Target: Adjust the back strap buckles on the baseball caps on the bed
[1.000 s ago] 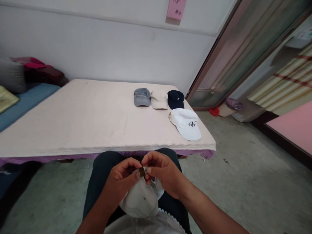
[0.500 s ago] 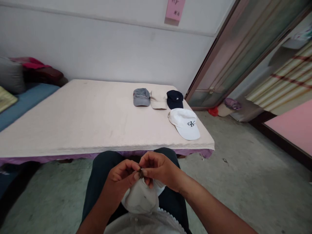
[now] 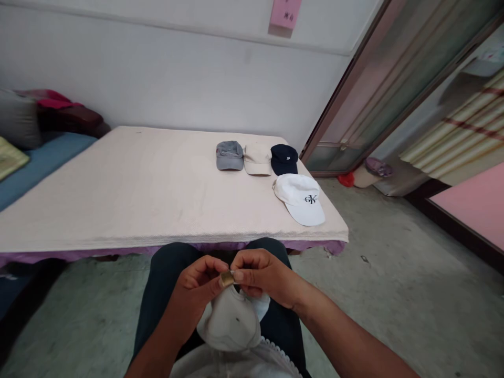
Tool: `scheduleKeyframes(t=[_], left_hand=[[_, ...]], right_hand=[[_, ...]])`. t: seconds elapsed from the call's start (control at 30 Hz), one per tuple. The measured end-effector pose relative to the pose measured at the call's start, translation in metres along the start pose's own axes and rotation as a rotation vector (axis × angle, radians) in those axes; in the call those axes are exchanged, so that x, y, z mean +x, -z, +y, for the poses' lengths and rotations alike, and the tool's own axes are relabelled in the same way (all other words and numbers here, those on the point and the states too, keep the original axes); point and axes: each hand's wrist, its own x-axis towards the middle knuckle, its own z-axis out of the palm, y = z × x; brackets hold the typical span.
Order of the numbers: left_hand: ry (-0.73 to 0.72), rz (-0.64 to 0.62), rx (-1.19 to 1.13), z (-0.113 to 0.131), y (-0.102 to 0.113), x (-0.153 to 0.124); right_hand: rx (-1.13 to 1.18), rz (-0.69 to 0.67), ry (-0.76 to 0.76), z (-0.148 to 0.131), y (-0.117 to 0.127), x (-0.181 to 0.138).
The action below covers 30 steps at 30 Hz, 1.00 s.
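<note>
A pale cap (image 3: 230,321) lies in my lap, between my knees, with its back strap raised toward me. The strap's brass-coloured buckle (image 3: 227,279) sits between my two hands. My left hand (image 3: 192,289) pinches the buckle's left side with thumb and forefinger. From the right, my right hand (image 3: 263,275) grips the strap beside the buckle, thumb on top. Part of the strap is hidden under the fingers.
On the bed's pale cover (image 3: 157,194) sit a grey cap (image 3: 230,156), a beige cap (image 3: 258,159), a navy cap (image 3: 284,159) and a white cap (image 3: 301,197) with black lettering. A grey pillow (image 3: 19,119) lies at far left.
The buckle has turned so its flat brass face shows. My right hand has shifted slightly right along the strap, and the cap has swung a little to the right.
</note>
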Motion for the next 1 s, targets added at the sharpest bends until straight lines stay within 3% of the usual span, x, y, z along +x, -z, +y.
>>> scheduleKeyframes(t=[0.33,0.77,0.87,1.0], left_hand=[[-0.032,0.006,0.005,-0.001,0.003,0.000],[0.007,-0.016,-0.026,-0.005,0.000,0.002],[-0.027,0.022,-0.045,-0.004,-0.002,0.002],[-0.002,-0.016,-0.018,-0.002,-0.002,0.003]], right_hand=[[-0.119,0.014,-0.019,-0.007,0.000,-0.001],[0.008,0.088,0.080,0.005,-0.007,0.004],[-0.144,0.117,0.120,0.001,-0.008,0.001],[-0.542,0.194,0.174,-0.003,-0.009,-0.005]])
